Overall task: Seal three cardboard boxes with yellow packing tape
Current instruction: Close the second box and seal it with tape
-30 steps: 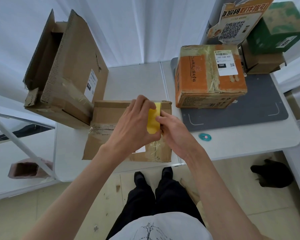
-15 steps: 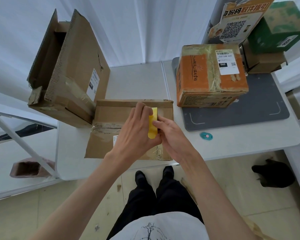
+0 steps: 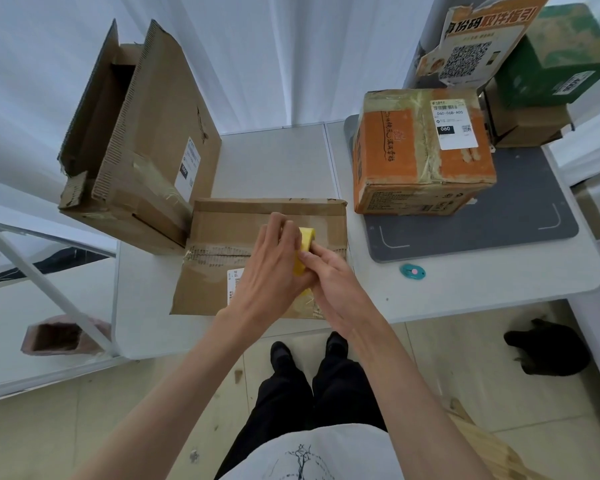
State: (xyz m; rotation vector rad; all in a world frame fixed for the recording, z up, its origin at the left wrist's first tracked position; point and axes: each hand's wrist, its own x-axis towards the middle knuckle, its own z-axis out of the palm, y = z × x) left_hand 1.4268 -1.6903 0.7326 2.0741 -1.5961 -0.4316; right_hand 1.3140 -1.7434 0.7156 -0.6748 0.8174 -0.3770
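Note:
A roll of yellow packing tape (image 3: 305,242) is held over a flat brown cardboard box (image 3: 229,230) at the table's front middle. My left hand (image 3: 274,271) grips the roll from the left, fingers curled over its top. My right hand (image 3: 329,278) pinches the roll's near right edge with thumb and fingertips. Most of the roll is hidden by both hands. A tall brown box (image 3: 146,133) with open flaps stands at the back left. An orange box (image 3: 420,157) wrapped in old clear tape sits at the right.
The white table (image 3: 482,289) carries a grey mat (image 3: 520,220) under the orange box and a small teal cutter (image 3: 412,271) near the front edge. A green box (image 3: 561,57), a brown box (image 3: 527,123) and a printed QR sign (image 3: 471,46) stand at the back right. A dark object (image 3: 548,351) lies on the floor.
Both hands with the tape roll have shifted slightly away from me over the flat box, and the roll has turned so less of its yellow face shows.

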